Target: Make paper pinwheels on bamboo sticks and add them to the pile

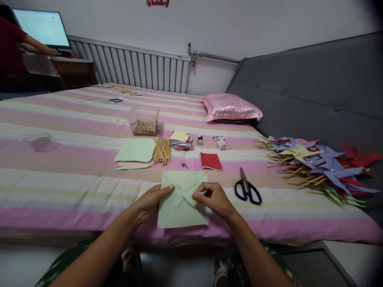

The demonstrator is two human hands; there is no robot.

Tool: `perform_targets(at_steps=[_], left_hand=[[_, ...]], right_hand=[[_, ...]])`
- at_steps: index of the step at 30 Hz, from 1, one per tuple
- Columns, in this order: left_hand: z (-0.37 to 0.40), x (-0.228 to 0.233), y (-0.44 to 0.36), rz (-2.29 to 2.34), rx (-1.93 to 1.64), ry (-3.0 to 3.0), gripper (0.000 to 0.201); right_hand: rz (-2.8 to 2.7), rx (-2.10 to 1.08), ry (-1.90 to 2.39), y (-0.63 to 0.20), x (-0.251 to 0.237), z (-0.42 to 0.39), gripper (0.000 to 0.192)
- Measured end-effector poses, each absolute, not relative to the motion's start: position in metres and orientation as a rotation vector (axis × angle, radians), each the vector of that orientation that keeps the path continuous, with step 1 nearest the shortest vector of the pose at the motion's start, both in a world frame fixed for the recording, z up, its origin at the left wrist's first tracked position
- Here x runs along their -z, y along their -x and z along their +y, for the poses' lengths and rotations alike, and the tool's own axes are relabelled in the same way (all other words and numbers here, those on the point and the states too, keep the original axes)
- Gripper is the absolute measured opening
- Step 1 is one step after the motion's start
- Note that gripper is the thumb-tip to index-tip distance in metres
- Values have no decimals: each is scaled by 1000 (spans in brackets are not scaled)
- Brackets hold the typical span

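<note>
1. Near the front edge of the striped bed (60, 159), we see scissors (247, 188) just right of our hands, a red paper square (211, 161) beyond them, and a bundle of wooden sticks (162, 150) between a stack of green sheets (136, 151) and a small pile of mixed coloured paper (181, 141).
2. Farther back stand a clear box of sticks (143, 120) and a pink pillow (230, 107); a heap of finished pinwheels (317, 165) lies at the far right. Nothing lies between our hands and the sheet we work on.
3. We count one pair of scissors, one pillow, one clear box and two small white items (220, 142) beside the coloured pile.
4. Our pale green sheet (181, 201) lies flat at the near edge, square, cut along its diagonals, one corner folded toward the middle.
5. Our left hand (151, 201) presses the sheet's left edge, fingers narrow; our right hand (214, 198) pinches the folded corner near the centre.
</note>
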State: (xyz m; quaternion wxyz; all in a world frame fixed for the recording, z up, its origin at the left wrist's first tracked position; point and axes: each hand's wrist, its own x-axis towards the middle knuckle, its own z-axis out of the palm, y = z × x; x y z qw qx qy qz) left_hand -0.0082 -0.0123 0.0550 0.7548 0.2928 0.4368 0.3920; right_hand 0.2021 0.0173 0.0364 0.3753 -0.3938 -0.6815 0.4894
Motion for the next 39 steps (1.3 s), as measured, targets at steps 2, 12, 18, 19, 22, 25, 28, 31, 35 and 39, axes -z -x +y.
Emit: perform_targets(at_steps=[2,12,18,19,22,25,28,31,35,39], left_hand=[[-12,-56,8,959,-857,-641,32],[-14,-51,6,963,-886,-717,36],[-15,-39,0,1041,-976,-765,36],[-15,-38,-2,1048,-986,-763,35],[-15,-38,-6,1063,-1017,-752,35],[-15,-38,-9,1098,-1044,-752,38],[-14,-37,-10,1149,-1058,-763,40],[-14,-37,-12,1200,-1088,-764,37],[-14,-37,-14,1236,-1153,-775,38],[-13,-34,-14,1281,-1188,-784,43]], right_hand=[[-1751,-1238,1009,-202,-36,17,26],[-1775,-1188,1060,-201,-37,16,26],[-1828,-1099,1075,-199,-38,16,23],[-1834,-1091,1075,-199,-38,16,23],[-1848,-1068,1078,-199,-38,16,21],[-1862,-1047,1091,-199,-38,16,21],[-1863,-1036,1089,-199,-38,16,20],[-1806,-1019,1094,-198,-35,15,19],[-1607,-1164,1037,-194,-32,14,32],[-1404,-1382,909,-187,-29,14,82]])
